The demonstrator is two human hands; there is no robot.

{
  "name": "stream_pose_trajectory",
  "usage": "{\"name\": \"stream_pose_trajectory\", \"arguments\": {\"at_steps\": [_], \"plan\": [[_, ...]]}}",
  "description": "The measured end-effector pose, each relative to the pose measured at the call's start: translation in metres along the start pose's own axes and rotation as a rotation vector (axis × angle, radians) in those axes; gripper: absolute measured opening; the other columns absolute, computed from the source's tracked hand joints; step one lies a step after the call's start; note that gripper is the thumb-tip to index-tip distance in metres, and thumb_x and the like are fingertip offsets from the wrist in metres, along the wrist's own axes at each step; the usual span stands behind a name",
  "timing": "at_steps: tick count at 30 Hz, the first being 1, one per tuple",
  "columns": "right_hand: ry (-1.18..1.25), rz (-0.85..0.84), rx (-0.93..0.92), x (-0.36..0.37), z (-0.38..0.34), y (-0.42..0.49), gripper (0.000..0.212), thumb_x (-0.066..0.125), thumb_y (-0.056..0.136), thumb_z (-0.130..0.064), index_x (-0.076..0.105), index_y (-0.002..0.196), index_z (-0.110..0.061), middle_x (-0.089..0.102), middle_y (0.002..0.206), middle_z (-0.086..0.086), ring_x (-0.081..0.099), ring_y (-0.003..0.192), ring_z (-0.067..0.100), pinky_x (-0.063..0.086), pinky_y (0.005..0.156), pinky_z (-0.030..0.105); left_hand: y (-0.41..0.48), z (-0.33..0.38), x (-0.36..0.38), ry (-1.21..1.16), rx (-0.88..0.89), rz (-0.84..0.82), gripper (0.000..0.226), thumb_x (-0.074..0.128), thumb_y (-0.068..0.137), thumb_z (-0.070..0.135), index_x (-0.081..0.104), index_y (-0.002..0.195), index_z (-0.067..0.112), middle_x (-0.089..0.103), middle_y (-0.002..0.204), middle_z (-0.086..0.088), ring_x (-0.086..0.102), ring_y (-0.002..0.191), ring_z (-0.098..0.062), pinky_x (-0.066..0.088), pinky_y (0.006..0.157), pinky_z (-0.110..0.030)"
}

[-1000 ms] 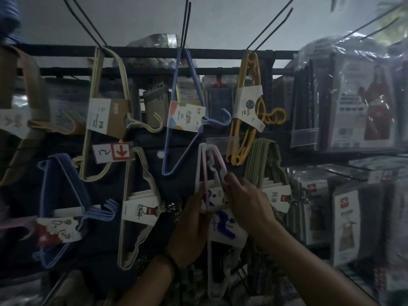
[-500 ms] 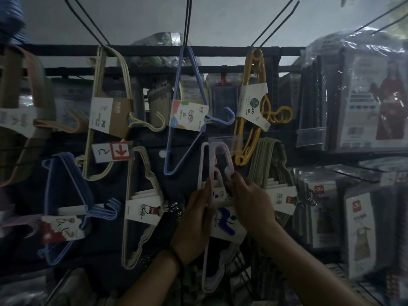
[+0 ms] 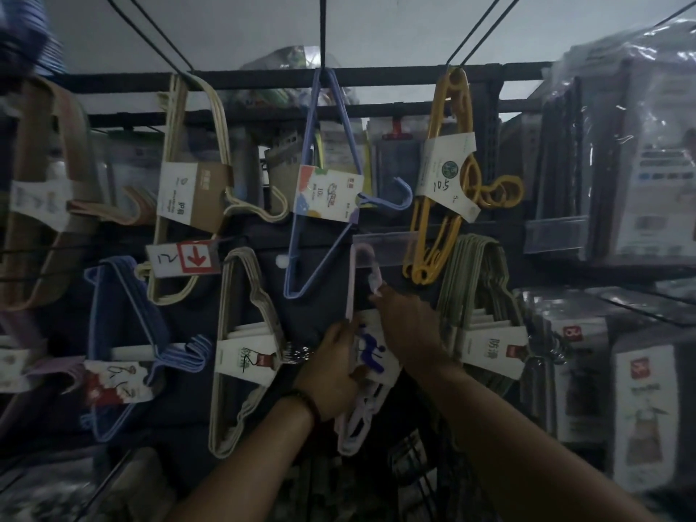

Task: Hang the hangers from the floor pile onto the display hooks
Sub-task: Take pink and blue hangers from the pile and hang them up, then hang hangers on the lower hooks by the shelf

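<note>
A pack of pale pink hangers (image 3: 351, 284) stands on end against the middle of a dim display rack, its long axis vertical and its top corner just under a clear price strip (image 3: 388, 250) (its hook is hidden). The left hand (image 3: 331, 371) grips it at the paper label; the right hand (image 3: 410, 325) pinches its upper edge. Blue hangers (image 3: 301, 227) hang just above.
</note>
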State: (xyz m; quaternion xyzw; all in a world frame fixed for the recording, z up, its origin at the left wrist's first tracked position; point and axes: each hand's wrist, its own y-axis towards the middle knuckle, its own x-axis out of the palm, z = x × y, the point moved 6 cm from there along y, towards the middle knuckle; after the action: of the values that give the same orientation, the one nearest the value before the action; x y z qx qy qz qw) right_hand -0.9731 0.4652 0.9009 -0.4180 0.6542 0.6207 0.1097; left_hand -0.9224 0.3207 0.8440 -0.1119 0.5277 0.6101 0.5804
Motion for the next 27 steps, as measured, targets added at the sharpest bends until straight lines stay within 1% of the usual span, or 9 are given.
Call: {"name": "stream_pose_trajectory", "arguments": {"at_steps": [5, 9, 12, 15, 17, 19, 21, 23, 27], "plan": [[0.122, -0.008, 0.008, 0.012, 0.010, 0.007, 0.034, 0.047, 0.106, -0.049, 0.065, 0.125, -0.027, 0.074, 0.096, 0.005, 0.071, 0.084, 0.029, 0.058, 0.066, 0.039, 0.003, -0.020, 0.024, 0.036, -0.091, -0.018, 0.086, 0.067, 0.092, 0.039, 0.020, 0.164, 0.030, 0.024, 0.161, 0.009, 0.044, 0.144, -0.022, 0.046, 0.114, -0.041], [0.284, 0.009, 0.031, 0.007, 0.016, 0.001, 0.028, 0.055, 0.105, -0.042, 0.063, 0.128, -0.028, 0.071, 0.109, 0.004, 0.067, 0.096, 0.030, 0.051, 0.070, 0.036, -0.004, -0.026, 0.023, 0.062, -0.123, -0.005, 0.088, 0.062, 0.092, 0.048, 0.014, 0.166, 0.036, 0.020, 0.166, 0.011, 0.042, 0.146, -0.018, 0.045, 0.115, -0.041], [0.360, 0.121, 0.045, 0.001, 0.008, -0.020, 0.030, 0.063, 0.100, -0.034, 0.058, 0.128, -0.024, 0.061, 0.121, 0.007, 0.062, 0.105, 0.029, 0.050, 0.076, 0.036, -0.020, -0.019, 0.010, 0.137, -0.125, 0.057, 0.071, 0.055, 0.094, 0.049, 0.030, 0.160, 0.039, 0.039, 0.156, 0.006, 0.049, 0.137, -0.019, 0.049, 0.110, -0.038], [0.420, 0.210, 0.060, 0.003, -0.005, -0.063, 0.036, 0.068, 0.093, -0.031, 0.060, 0.125, -0.018, 0.056, 0.122, 0.009, 0.057, 0.110, 0.031, 0.055, 0.084, 0.045, -0.058, -0.020, -0.005, 0.292, -0.174, 0.097, 0.043, 0.051, 0.092, 0.048, 0.056, 0.135, 0.041, 0.055, 0.134, 0.009, 0.059, 0.120, -0.019, 0.055, 0.095, -0.039], [0.464, 0.230, 0.056, 0.005, -0.016, -0.095, 0.029, 0.067, 0.091, -0.030, 0.064, 0.117, -0.017, 0.056, 0.117, 0.010, 0.055, 0.107, 0.031, 0.052, 0.083, 0.041, -0.105, -0.031, -0.013, 0.356, -0.268, 0.114, 0.032, 0.053, 0.092, 0.047, 0.062, 0.122, 0.040, 0.059, 0.123, 0.012, 0.063, 0.110, -0.016, 0.056, 0.088, -0.038], [0.536, 0.115, 0.054, 0.023, -0.034, -0.125, 0.020, 0.058, 0.092, -0.034, 0.064, 0.107, -0.023, 0.060, 0.108, 0.004, 0.058, 0.102, 0.027, 0.052, 0.081, 0.037, -0.167, -0.045, -0.019, 0.316, -0.393, 0.109, 0.026, 0.055, 0.093, 0.045, 0.066, 0.116, 0.038, 0.063, 0.115, 0.015, 0.063, 0.107, -0.012, 0.056, 0.087, -0.034], [0.617, -0.120, 0.018, 0.051, -0.067, -0.163, 0.020, 0.046, 0.091, -0.043, 0.059, 0.100, -0.032, 0.063, 0.094, -0.003, 0.063, 0.089, 0.023, 0.054, 0.075, 0.037, -0.235, -0.056, -0.021, 0.270, -0.526, 0.063, 0.019, 0.053, 0.094, 0.045, 0.066, 0.105, 0.037, 0.067, 0.107, 0.014, 0.064, 0.103, -0.012, 0.054, 0.083, -0.031], [0.648, -0.339, -0.076, 0.079, -0.112, -0.212, 0.015, 0.048, 0.092, -0.042, 0.057, 0.100, -0.033, 0.063, 0.085, -0.006, 0.064, 0.077, 0.021, 0.053, 0.067, 0.037, -0.308, -0.070, -0.021, 0.231, -0.683, -0.010, 0.009, 0.054, 0.098, 0.043, 0.062, 0.098, 0.041, 0.068, 0.102, 0.013, 0.066, 0.091, -0.014, 0.055, 0.074, -0.030], [0.536, -0.913, -0.333, 0.121, -0.223, -0.334, 0.015, 0.053, 0.104, -0.036, 0.058, 0.107, -0.023, 0.057, 0.089, -0.003, 0.055, 0.074, 0.018, 0.045, 0.063, 0.032, -0.486, -0.096, -0.030, 0.218, -0.998, -0.169, 0.026, 0.049, 0.105, 0.049, 0.066, 0.116, 0.032, 0.069, 0.118, 0.006, 0.067, 0.102, -0.022, 0.057, 0.087, -0.040]]}}
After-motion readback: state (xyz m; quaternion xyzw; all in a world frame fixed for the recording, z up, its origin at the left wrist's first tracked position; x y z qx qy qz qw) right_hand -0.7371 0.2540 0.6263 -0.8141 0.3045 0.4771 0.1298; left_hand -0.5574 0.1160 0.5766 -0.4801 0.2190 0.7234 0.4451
